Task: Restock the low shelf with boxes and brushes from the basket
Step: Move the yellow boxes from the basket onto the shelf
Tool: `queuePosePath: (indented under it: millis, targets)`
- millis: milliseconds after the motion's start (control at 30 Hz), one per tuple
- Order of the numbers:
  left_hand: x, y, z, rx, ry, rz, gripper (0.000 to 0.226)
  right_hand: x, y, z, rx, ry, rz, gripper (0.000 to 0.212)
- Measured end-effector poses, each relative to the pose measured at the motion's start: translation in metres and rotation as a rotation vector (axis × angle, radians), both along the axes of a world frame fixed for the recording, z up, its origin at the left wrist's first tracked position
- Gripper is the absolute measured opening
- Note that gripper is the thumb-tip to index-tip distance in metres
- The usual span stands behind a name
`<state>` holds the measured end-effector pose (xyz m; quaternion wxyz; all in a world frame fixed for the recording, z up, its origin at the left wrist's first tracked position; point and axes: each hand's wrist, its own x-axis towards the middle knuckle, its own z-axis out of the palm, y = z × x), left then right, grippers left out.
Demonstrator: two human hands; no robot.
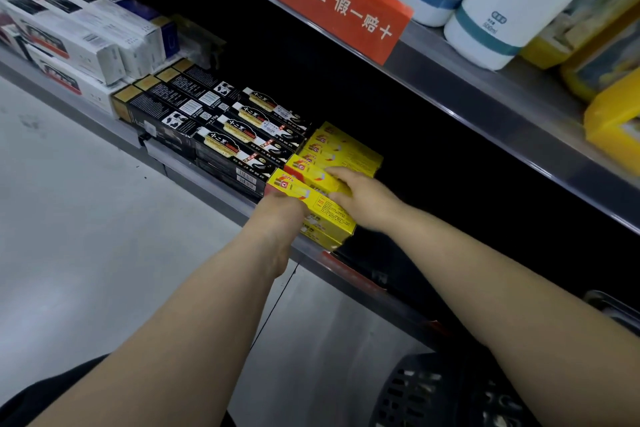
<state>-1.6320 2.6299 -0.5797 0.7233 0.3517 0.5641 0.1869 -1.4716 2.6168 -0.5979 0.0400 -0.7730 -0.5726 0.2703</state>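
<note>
Front yellow box [329, 213] is sitting at the aisle edge of the low shelf [207, 180], on top of another yellow one, w/ more yellow boxes [346, 149] lying in rows right behind it. Left hand [282, 208] is touching its near long side, wrist bent down over the shelf lip. Fingers are hidden behind the wrist, so can't tell if it's gripping or just pushing. Right hand [363, 196] is resting on the box tops from the rt side. Its fingers are lying fairly straight & spread, the longest reaching onto the 2nd row and the thumb on the front box, nothing clasped. Black boxes [221, 135] are sitting touching the yellow ones on the left, then white boxes [86, 42] stacked further along. A dark basket [433, 392] is sitting low down under the right forearm. On the upper shelf [485, 80], white bottles [502, 3] are standing behind an orange sign [332, 0].
</note>
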Motion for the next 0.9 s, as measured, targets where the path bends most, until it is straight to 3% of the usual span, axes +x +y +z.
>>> queuePosePath:
  millis: [100, 267, 500, 567, 633, 767, 900]
  targets:
    - [0.003, 0.004, -0.004, -0.019, 0.069, -0.015, 0.037, 0.003, 0.002, -0.001, -0.052, 0.050, -0.004, 0.056]
    - [0.006, 0.007, -0.006, -0.029, 0.119, -0.026, 0.033, 0.004, -0.003, 0.002, -0.217, 0.012, 0.081, 0.103]
    - [0.004, -0.002, 0.014, 0.020, 0.034, -0.022, 0.044, 0.000, -0.009, 0.022, -0.204, -0.027, 0.078, 0.103]
    - [0.007, -0.009, 0.028, 0.102, 0.004, -0.072, 0.043, 0.000, -0.014, 0.044, -0.176, -0.065, 0.084, 0.095]
    - [0.012, -0.021, 0.044, 0.252, -0.042, -0.182, 0.034, 0.001, -0.025, 0.074, -0.117, -0.065, 0.086, 0.074]
    - [0.028, -0.051, 0.077, 0.530, -0.133, -0.388, 0.019, 0.007, -0.076, 0.129, 0.086, 0.085, 0.017, 0.031]
    - [0.043, -0.093, 0.104, 0.753, -0.144, -0.663, 0.016, 0.016, -0.151, 0.164, 0.215, 0.198, -0.120, 0.022]
